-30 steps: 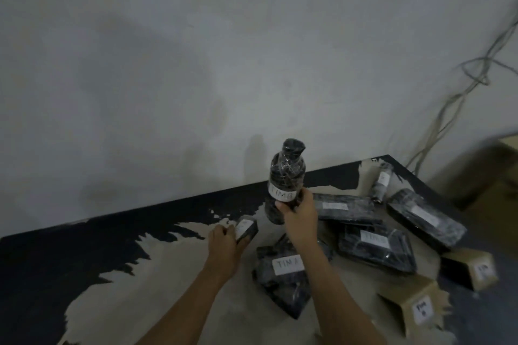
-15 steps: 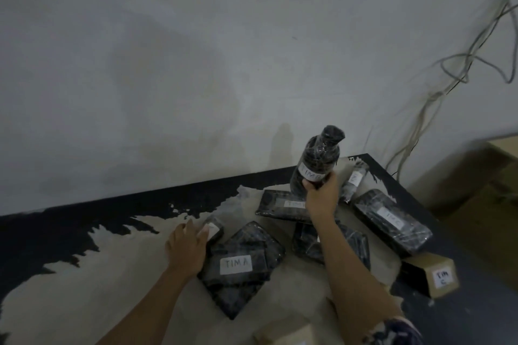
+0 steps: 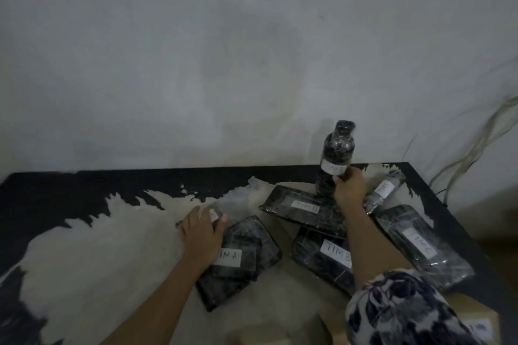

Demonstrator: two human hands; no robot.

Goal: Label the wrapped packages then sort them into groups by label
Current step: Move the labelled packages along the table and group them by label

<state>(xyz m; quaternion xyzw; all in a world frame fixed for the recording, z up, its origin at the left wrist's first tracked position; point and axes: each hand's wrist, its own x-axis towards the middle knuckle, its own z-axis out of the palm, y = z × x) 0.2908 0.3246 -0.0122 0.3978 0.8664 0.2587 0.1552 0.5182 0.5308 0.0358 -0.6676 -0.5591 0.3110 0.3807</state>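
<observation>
My right hand point(image 3: 349, 187) grips a black wrapped bottle point(image 3: 336, 152) with a white label, upright at the table's back right, its base on or just above a flat package labelled TIM B point(image 3: 291, 206). My left hand point(image 3: 200, 228) covers a small wrapped package point(image 3: 215, 214) with a white label, fingers curled over it. Next to that hand lies a flat package labelled TIM A point(image 3: 246, 249). A second TIM B package point(image 3: 322, 256) lies under my right forearm. A long package point(image 3: 420, 244) and a small wrapped cylinder point(image 3: 384, 190) lie to the right.
The table point(image 3: 84, 232) is black with a large worn pale patch; its back edge meets a white wall. Cardboard boxes with labels sit at the bottom right point(image 3: 476, 322) and bottom centre point(image 3: 266, 333). Cables point(image 3: 471, 148) hang down the wall at the right.
My right hand carried the bottle right and back, toward the back right corner. My left hand stays on the small package beside the TIM A package. The camera view shifted.
</observation>
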